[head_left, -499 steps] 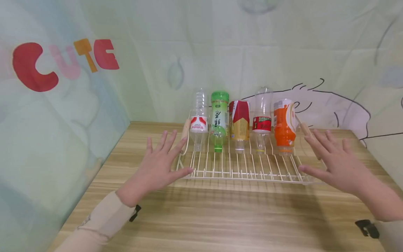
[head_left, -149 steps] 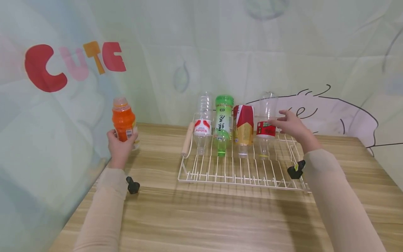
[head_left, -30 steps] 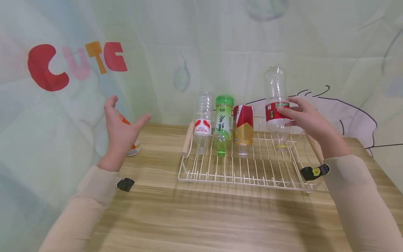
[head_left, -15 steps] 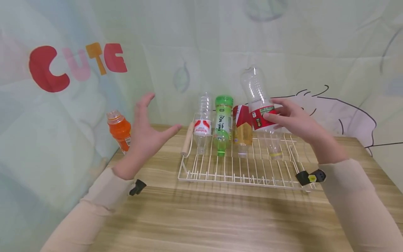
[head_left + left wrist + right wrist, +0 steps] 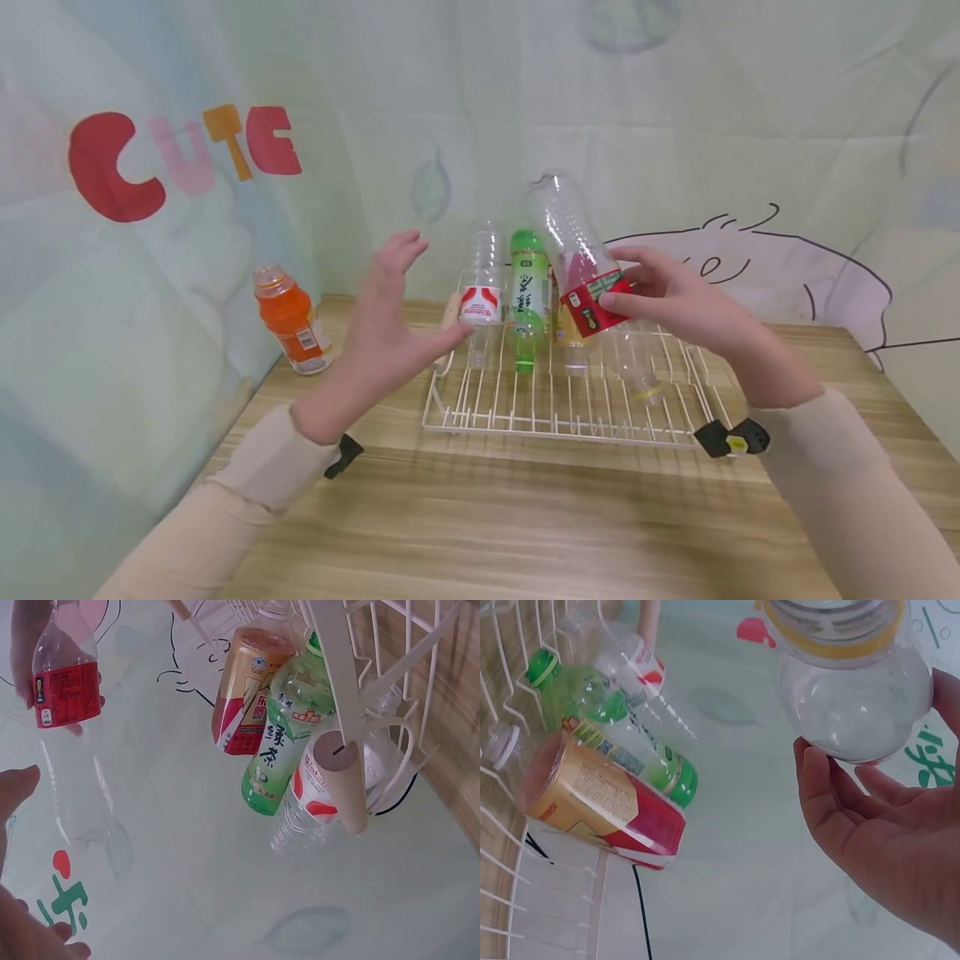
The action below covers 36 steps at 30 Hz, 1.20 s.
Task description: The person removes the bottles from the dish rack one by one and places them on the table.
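Note:
My right hand [image 5: 690,312] grips a clear plastic bottle [image 5: 596,304] by its red label and holds it above the wire rack [image 5: 555,431]. The bottle is neck down and tilted, its base leaning left. In the right wrist view, its yellow-ringed neck [image 5: 847,641] is close to the camera. To the left of it, my left hand [image 5: 390,325] is in the air with thumb and fingers spread, touching nothing. The left wrist view has the held bottle [image 5: 67,697] between both hands, apart from the left fingers [image 5: 15,787].
Upside down in the rack stand a white-and-red-labelled bottle [image 5: 482,304], a green tea bottle [image 5: 527,292] and a red-and-gold bottle [image 5: 615,802]. An orange-labelled bottle [image 5: 288,317] stands upright on the table [image 5: 450,517] at the left, by the fabric wall [image 5: 187,275].
My right hand has lifted the red-labelled bottle from its slot, moved it left and tilted it. The left hand has left the orange-labelled bottle on the table and moved right.

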{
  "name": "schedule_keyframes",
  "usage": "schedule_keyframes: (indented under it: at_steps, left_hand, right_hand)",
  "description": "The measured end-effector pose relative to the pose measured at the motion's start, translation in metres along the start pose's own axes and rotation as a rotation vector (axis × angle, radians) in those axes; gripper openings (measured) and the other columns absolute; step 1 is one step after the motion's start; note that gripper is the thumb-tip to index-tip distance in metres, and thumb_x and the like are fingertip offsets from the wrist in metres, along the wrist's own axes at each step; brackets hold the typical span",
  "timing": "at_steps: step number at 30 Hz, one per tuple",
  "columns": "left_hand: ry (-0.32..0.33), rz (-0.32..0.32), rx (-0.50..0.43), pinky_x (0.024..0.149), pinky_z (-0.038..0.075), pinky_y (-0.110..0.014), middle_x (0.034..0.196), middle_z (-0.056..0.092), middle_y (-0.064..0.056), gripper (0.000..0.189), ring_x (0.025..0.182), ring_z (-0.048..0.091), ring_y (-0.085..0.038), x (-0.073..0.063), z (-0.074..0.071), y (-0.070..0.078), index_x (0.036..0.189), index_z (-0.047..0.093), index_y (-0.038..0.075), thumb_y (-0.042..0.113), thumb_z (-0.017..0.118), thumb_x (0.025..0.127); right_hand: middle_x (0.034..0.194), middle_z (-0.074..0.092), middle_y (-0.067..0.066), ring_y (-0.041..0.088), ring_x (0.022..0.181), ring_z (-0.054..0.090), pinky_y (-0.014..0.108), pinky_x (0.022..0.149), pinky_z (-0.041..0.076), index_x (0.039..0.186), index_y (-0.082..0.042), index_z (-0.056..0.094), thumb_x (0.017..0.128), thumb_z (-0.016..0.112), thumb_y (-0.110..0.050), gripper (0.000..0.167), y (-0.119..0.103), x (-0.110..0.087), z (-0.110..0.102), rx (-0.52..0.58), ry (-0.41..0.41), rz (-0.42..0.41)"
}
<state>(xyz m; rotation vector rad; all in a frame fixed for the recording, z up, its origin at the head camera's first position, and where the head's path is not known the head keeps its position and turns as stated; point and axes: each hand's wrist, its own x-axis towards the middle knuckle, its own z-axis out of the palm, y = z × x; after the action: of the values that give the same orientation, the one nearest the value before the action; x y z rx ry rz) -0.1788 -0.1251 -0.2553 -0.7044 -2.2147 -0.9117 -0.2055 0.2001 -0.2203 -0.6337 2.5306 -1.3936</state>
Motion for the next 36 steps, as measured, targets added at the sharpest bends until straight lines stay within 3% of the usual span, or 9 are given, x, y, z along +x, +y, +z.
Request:
schedule_keyframes:
  at_steps: [6,13,16,19,25,32,36]
  left_hand:
    - [-0.030,0.087,0.025,0.113,0.030,-0.048,0.148,0.035,-0.014,0.090,0.142,0.026,-0.027,0.000,0.007,0.008,0.139,0.035,0.005,0.018,0.087,0.068]
    - [-0.051,0.200,0.057,0.117,0.021,-0.048,0.146,0.036,-0.019,0.087,0.140,0.028,-0.034,-0.004,0.013,0.014,0.138,0.036,0.001,0.019,0.086,0.069]
    - [-0.054,0.237,0.053,0.115,0.025,-0.047,0.144,0.037,-0.019,0.087,0.139,0.030,-0.034,-0.005,0.015,0.015,0.136,0.038,0.001,0.019,0.087,0.067]
    - [-0.070,0.248,0.055,0.115,0.024,-0.051,0.144,0.038,-0.018,0.087,0.138,0.031,-0.034,-0.007,0.018,0.016,0.136,0.041,0.002,0.021,0.089,0.065]
    - [-0.135,0.236,0.102,0.114,0.020,-0.058,0.146,0.038,-0.017,0.085,0.139,0.031,-0.035,-0.011,0.023,0.020,0.134,0.043,0.006,0.024,0.089,0.065]
    - [-0.157,0.300,0.147,0.111,0.023,-0.063,0.144,0.040,-0.016,0.085,0.139,0.031,-0.036,-0.015,0.028,0.023,0.134,0.042,0.008,0.028,0.089,0.066]
    - [-0.161,0.331,0.153,0.110,0.023,-0.064,0.143,0.040,-0.016,0.085,0.139,0.030,-0.036,-0.017,0.031,0.022,0.133,0.043,0.008,0.029,0.089,0.065]
  right_hand:
    - [0.126,0.059,0.013,0.025,0.102,0.064,0.038,0.088,0.052,0.145,-0.015,0.035,0.093,0.064,-0.024,0.060,-0.006,-0.002,0.010,-0.015,-0.040,-0.029]
    - [0.121,0.062,0.012,0.024,0.099,0.065,0.040,0.087,0.052,0.141,-0.013,0.040,0.092,0.066,-0.023,0.056,-0.006,-0.003,0.021,-0.064,-0.073,-0.054]
    - [0.119,0.062,0.011,0.023,0.096,0.065,0.038,0.086,0.052,0.141,-0.013,0.040,0.091,0.067,-0.025,0.058,-0.005,-0.004,0.025,-0.100,-0.085,-0.058]
    - [0.118,0.062,0.010,0.023,0.096,0.064,0.036,0.082,0.054,0.142,-0.014,0.040,0.090,0.068,-0.026,0.060,-0.005,-0.005,0.029,-0.128,-0.101,-0.055]
    - [0.116,0.062,0.011,0.025,0.099,0.062,0.036,0.079,0.056,0.142,-0.013,0.041,0.090,0.068,-0.023,0.059,-0.002,-0.005,0.037,-0.072,-0.165,-0.080]
    - [0.114,0.063,0.011,0.024,0.095,0.064,0.037,0.078,0.057,0.138,-0.013,0.045,0.089,0.070,-0.021,0.056,0.002,-0.005,0.046,-0.052,-0.216,-0.127]
    - [0.116,0.062,0.011,0.025,0.097,0.062,0.036,0.078,0.056,0.140,-0.012,0.042,0.089,0.070,-0.025,0.060,0.003,-0.006,0.049,-0.062,-0.232,-0.087]
